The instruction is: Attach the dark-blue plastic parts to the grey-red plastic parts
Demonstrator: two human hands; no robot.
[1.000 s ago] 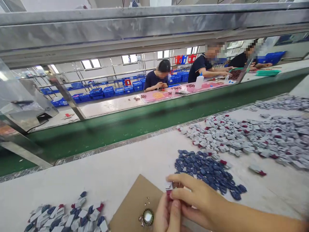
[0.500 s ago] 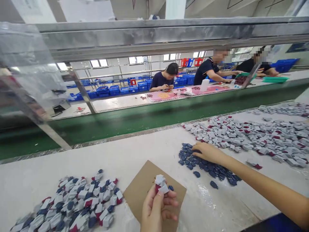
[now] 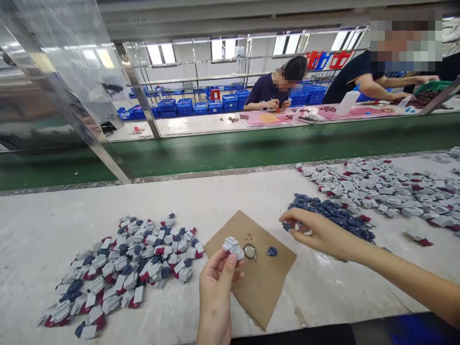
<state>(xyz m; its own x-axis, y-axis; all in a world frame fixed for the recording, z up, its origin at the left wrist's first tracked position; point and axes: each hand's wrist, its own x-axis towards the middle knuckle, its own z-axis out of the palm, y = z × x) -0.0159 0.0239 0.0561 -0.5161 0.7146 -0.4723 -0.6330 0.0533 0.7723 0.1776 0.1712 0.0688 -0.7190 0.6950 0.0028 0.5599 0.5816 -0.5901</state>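
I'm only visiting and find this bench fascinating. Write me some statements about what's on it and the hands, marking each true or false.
1. The left hand holds a small, pale-grey, angular piece. True.

2. The flat brown cardboard sheet is round. False: it is four-cornered.

3. A single dark-blue, lumpy piece lies on the cardboard sheet. True.

4. The right hand wears a glove. False: it is bare.

5. Left of the cardboard sheet is a mixed heap of pale-grey, dark-red and dark-blue pieces. True.

6. The long strip beyond the bench is red. False: it is green.
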